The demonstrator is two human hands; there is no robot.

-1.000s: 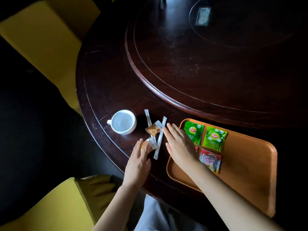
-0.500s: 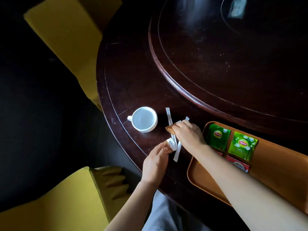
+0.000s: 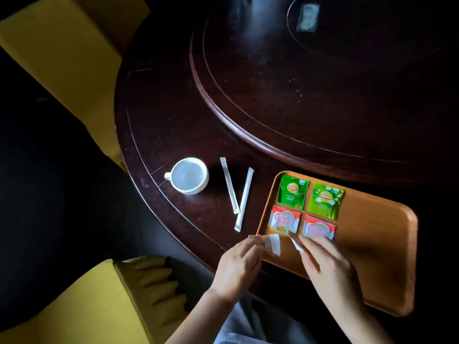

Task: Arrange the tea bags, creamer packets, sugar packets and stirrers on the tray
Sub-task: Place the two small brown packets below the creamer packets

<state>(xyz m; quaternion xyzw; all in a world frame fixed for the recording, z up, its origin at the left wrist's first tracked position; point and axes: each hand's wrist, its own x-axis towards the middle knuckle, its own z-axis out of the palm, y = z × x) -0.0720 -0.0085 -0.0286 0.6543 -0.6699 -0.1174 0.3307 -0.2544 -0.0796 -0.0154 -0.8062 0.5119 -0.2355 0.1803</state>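
Observation:
An orange tray [image 3: 372, 232] lies on the dark table at the lower right. Two green tea bags [image 3: 292, 191] [image 3: 325, 199] sit at its far left corner, with two red creamer packets [image 3: 284, 219] [image 3: 319, 227] just below them. My left hand [image 3: 238, 266] holds a sugar packet [image 3: 274, 244] over the tray's near left edge. My right hand [image 3: 327, 264] holds another sugar packet [image 3: 295, 243] over the tray, below the creamers. Both packets are blurred. Two white wrapped stirrers [image 3: 229, 185] [image 3: 244, 198] lie on the table left of the tray.
A white cup [image 3: 189, 175] stands on the table left of the stirrers. A raised turntable [image 3: 323, 95] fills the table's far side, with a small card [image 3: 307, 17] on it. Yellow chairs [image 3: 62, 53] [image 3: 82, 306] stand at the left, close to the table's edge.
Both hands lifted the sugar packets off the table from among the stirrers and carried them right, to the tray's near left corner. The stirrers stay on the table.

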